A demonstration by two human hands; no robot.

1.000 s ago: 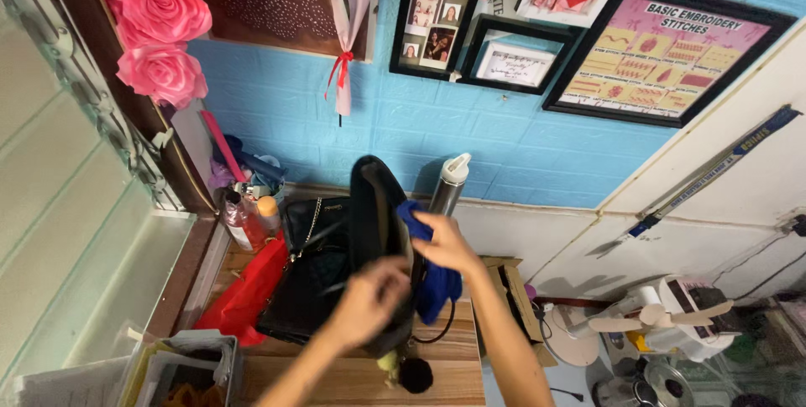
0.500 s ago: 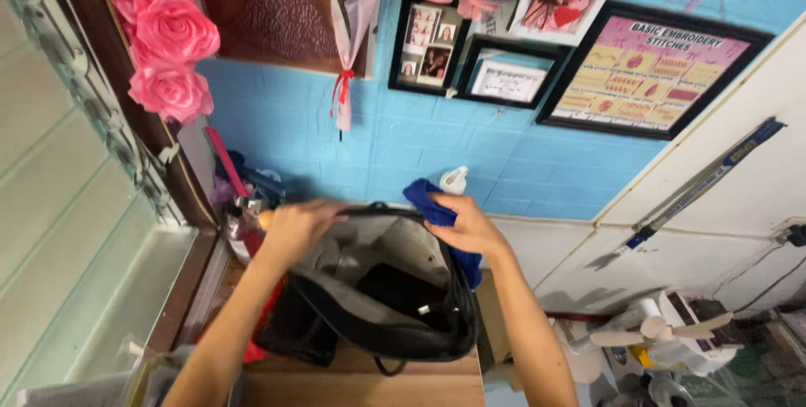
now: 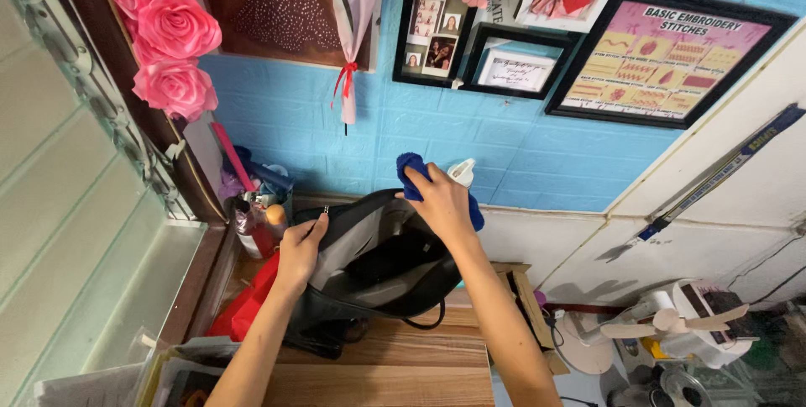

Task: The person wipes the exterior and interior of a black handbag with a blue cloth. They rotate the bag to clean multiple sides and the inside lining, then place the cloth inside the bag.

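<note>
Since the earlier frame the left hand [image 3: 300, 247] had dropped to the near rim of the black bag [image 3: 369, 268], pinching it, while the right hand [image 3: 441, 197] lifted a clutched blue cloth [image 3: 413, 173] above the bag's mouth. The bag stood on a wooden table [image 3: 395, 365] against a blue wall [image 3: 470, 134]. A white-capped bottle [image 3: 461, 173] was mostly hidden behind the hand.

— What is under my hands here?
— A brown wood-grain tabletop [image 3: 395, 365], set against the blue wall.
— And what sits on it?
— The open black fabric bag with a grey lining [image 3: 382, 268], a red plastic bag [image 3: 243, 306] beside it, and small bottles [image 3: 260, 226] at the far left corner.
</note>
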